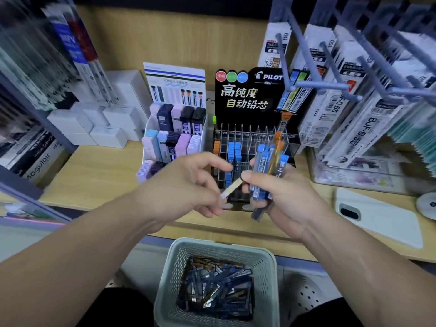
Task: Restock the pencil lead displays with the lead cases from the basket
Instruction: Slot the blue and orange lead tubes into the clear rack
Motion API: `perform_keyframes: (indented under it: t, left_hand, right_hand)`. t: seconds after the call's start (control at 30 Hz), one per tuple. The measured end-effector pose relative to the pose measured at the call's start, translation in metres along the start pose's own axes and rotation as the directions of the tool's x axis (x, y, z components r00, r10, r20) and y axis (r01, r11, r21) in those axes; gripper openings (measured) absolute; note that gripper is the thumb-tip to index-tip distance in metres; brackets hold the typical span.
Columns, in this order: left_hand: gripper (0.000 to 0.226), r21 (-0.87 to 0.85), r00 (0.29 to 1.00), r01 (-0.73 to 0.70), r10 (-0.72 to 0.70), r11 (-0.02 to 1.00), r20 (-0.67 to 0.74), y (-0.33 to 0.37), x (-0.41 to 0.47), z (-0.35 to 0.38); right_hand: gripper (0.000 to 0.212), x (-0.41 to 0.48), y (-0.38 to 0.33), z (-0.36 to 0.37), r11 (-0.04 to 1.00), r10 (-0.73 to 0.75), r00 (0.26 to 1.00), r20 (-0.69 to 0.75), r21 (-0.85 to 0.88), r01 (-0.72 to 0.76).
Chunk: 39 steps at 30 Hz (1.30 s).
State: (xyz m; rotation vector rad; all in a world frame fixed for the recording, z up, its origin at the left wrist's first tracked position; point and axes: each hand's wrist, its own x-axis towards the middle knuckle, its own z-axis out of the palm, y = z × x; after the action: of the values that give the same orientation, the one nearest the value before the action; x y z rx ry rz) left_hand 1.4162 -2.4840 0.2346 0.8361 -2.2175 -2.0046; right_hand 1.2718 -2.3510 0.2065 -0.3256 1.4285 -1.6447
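Bundle of lead cases (269,166) is standing caps-up in the right hand (283,197), fingers wrapping it. It reads as a hand-held magazine, so singles can be peeled off without a dip for each one. Left hand (188,185) is curling onto the low end of a single pale case (232,188) just left of that grip. The right thumb is touching the case's upper end. My guess is a handover: the left does the slotting and the right feeds.

Pilot display (245,114) is standing directly behind the grip, close to the bundle tips, so travel to a slot is short. Basket (169,267) is sitting below both hands, toward the body and well apart from the display.

Counts:
- One single case between the hands.
- The bundle is showing at least three blue caps and two orange; the rest are hidden by fingers.
- The display is showing two blue columns, more blue lower down and one orange at its left edge. Several slots are showing bare acrylic.
- The basket pile is too tangled to count; plenty are waiting.
- Second white display (148,131) with pastel cases is sitting left of the left-hand grip, and neither hand is touching it.
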Motion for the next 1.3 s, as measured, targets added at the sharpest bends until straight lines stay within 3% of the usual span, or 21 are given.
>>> perform_keyframes:
  t: [0.1,0.3,0.47,0.63,0.73,0.93,1.3]
  left_hand:
    - [0.071,0.133,0.995,-0.005,-0.009,0.991,0.103,-0.006,0.001,0.004]
    - [0.023,0.181,0.997,-0.078,0.077,0.980,0.012,-0.012,0.004,0.013]
    - [0.017,0.116,0.983,-0.104,0.120,0.988,-0.137,-0.009,0.011,0.009]
    - [0.016,0.140,0.871,-0.206,0.246,0.969,-0.425,-0.003,0.021,-0.011]
    - [0.016,0.242,0.800,-0.272,0.359,0.931,-0.481,-0.001,0.026,-0.018]
    - [0.016,0.405,0.753,-0.300,0.475,0.863,-0.455,-0.001,0.037,-0.018]
    - [0.011,0.635,0.737,-0.283,0.587,0.718,-0.335,-0.008,0.052,-0.014]
  right_hand:
    - [0.024,-0.002,0.005,0.003,0.996,-0.013,1.000,0.022,-0.088,0.015]
    - [0.023,-0.002,0.011,0.004,0.981,0.009,0.998,0.069,-0.192,0.004]
    - [0.025,-0.002,0.010,-0.001,0.984,0.036,0.997,0.067,-0.178,-0.023]
    - [0.022,-0.004,0.008,-0.007,0.980,0.052,0.996,0.067,-0.197,-0.038]
    - [0.021,-0.007,0.008,-0.009,0.980,0.058,0.997,0.058,-0.195,-0.046]
    - [0.022,-0.009,0.006,-0.010,0.982,0.065,0.996,0.060,-0.182,-0.053]
    - [0.023,-0.012,0.005,-0.018,0.980,0.060,0.996,0.065,-0.191,-0.047]
